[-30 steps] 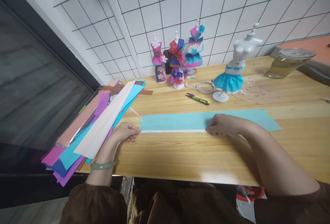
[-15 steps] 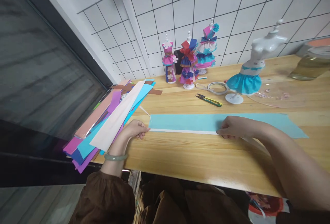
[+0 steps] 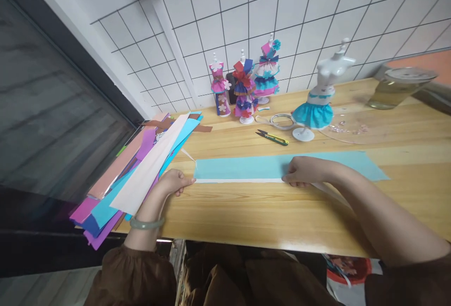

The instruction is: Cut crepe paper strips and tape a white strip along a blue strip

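A long light-blue strip of crepe paper [image 3: 239, 168] lies flat across the table, its right end cut at a slant. A narrow white tape [image 3: 239, 180] runs along its near edge. At the strip's left end, my left hand [image 3: 175, 182] is closed in a pinch on the tape's end. Further right, my right hand [image 3: 299, 171] bends over the strip, thumb and fingers closed on the tape at the near edge. A loose tail of tape trails from under my right hand toward the right forearm, which partly hides it.
Stacked coloured crepe paper [image 3: 151, 165] lies left of my left hand. Beyond the strip are thread snips [image 3: 272, 137], a tape roll [image 3: 282, 121], several small dressed mannequins [image 3: 243, 90] and a white mannequin in a blue skirt [image 3: 313, 114]. A lidded jar [image 3: 391, 90] stands at the right.
The whole view has shifted, so the table things sit further left in the picture. Both hands keep nearly the same places on the strip.
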{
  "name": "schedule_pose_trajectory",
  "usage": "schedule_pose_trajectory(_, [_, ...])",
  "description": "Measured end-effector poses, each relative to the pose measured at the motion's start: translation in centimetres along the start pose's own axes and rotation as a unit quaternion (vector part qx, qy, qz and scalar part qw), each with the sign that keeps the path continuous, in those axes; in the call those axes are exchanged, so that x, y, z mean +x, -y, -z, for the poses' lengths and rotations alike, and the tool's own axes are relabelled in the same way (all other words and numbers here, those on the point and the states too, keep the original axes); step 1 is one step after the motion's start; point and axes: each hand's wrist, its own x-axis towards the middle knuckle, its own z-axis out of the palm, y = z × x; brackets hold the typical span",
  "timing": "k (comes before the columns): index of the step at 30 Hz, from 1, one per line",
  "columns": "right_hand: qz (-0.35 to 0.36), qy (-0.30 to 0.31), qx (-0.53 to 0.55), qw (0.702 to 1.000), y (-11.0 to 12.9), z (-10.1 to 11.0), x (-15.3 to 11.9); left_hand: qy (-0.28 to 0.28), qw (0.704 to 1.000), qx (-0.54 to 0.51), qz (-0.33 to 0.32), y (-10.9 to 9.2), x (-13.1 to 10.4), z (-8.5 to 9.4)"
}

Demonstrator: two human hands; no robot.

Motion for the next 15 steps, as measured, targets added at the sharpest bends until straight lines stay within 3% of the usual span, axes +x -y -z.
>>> schedule_pose_trajectory(2, [0.003,-0.002,0.000,1.000,0.2,0.0,-0.2,-0.057,0.996,0.075,0.000,-1.4,-1.0,0.1])
schedule_pose_trajectory(4, [0.003,-0.001,0.001,1.000,0.3,0.1,-0.4,-0.173,0.974,0.144,-0.009,-3.6,-2.2,-0.5])
schedule_pose_trajectory(6, [0.002,0.002,0.000,1.000,0.4,0.1,-0.4,-0.235,0.955,0.169,-0.064,-6.4,-3.4,-2.0])
schedule_pose_trajectory(8, [0.001,0.003,0.001,1.000,0.4,0.2,-0.4,-0.209,0.951,0.149,-0.172,-9.4,-4.3,-4.3])
schedule_pose_trajectory(11, [0.001,0.004,0.006,1.000,0.4,0.2,-0.4,-0.085,0.922,0.082,-0.368,-13.6,-4.9,-8.0])
schedule_pose_trajectory(13, [0.005,0.002,0.006,1.000,0.5,0.2,-0.5,-0.050,0.898,0.060,-0.433,-15.7,-4.7,-10.0])
schedule_pose_trajectory(15, [0.010,-0.002,0.000,1.000,0.6,0.2,-0.6,-0.040,0.895,0.054,-0.440,-17.1,-4.1,-11.3])
